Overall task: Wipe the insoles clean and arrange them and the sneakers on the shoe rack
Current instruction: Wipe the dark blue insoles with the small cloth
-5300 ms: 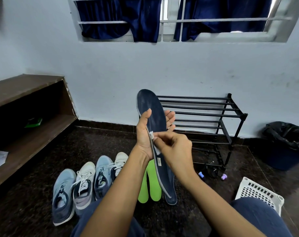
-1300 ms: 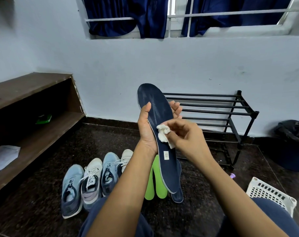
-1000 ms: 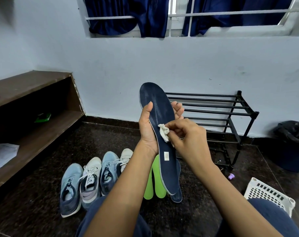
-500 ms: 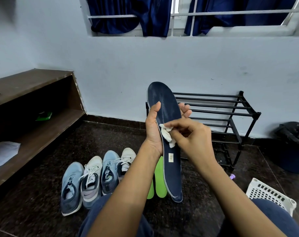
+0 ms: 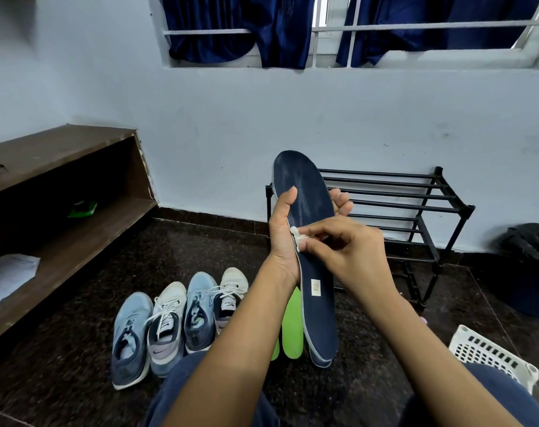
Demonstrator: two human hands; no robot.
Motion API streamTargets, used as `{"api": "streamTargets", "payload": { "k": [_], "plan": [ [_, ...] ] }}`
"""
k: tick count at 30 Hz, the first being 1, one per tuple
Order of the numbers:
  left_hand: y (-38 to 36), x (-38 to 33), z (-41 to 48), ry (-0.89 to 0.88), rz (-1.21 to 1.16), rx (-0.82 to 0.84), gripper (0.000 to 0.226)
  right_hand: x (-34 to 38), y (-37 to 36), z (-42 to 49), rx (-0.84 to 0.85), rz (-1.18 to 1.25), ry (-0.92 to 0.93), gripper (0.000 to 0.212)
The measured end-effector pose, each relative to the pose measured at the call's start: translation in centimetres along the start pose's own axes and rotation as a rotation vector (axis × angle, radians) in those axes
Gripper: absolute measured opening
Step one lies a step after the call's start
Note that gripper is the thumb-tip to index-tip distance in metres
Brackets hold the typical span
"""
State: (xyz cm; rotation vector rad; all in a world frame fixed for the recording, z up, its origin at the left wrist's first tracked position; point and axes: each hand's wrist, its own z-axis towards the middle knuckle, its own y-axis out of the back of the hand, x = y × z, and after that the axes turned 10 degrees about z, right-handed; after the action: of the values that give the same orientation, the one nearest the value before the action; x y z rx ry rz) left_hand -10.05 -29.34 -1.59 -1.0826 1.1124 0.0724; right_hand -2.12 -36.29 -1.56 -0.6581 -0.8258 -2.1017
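My left hand [image 5: 282, 238] grips a dark blue insole [image 5: 308, 198] upright in front of me, thumb on its near edge and fingers behind. My right hand [image 5: 345, 251] pinches a small white wipe [image 5: 296, 237] against the insole's left edge at mid length. On the floor below lie two green insoles [image 5: 291, 325], and another dark insole [image 5: 320, 362] peeks out under the held one. Several sneakers [image 5: 169, 322], blue and white, stand in a row to the left. The black metal shoe rack [image 5: 416, 208] stands against the wall behind my hands, its bars bare.
A brown wooden shelf unit [image 5: 62, 217] runs along the left wall, with paper [image 5: 6, 275] on its lower board. A white plastic basket [image 5: 493, 355] sits at lower right. A bin with a black bag [image 5: 530, 266] stands at far right. The floor is dark stone.
My right hand has slid the wipe from the middle of the insole to its left edge. Both hands and the insole drifted slightly right in view.
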Motion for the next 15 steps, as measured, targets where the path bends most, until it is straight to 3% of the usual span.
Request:
{"api": "streamTargets", "payload": {
  "k": [7, 15],
  "plan": [
    [-0.6, 0.9, 0.1, 0.063, 0.049, 0.078, 0.054, -0.6, -1.0, -0.1, -0.240, -0.079, -0.006, 0.009],
    [1.1, -0.9, -0.2, -0.061, -0.023, -0.013, 0.045, 0.5, -2.5, -1.3, -0.104, 0.064, -0.131, 0.012]
  ]
}}
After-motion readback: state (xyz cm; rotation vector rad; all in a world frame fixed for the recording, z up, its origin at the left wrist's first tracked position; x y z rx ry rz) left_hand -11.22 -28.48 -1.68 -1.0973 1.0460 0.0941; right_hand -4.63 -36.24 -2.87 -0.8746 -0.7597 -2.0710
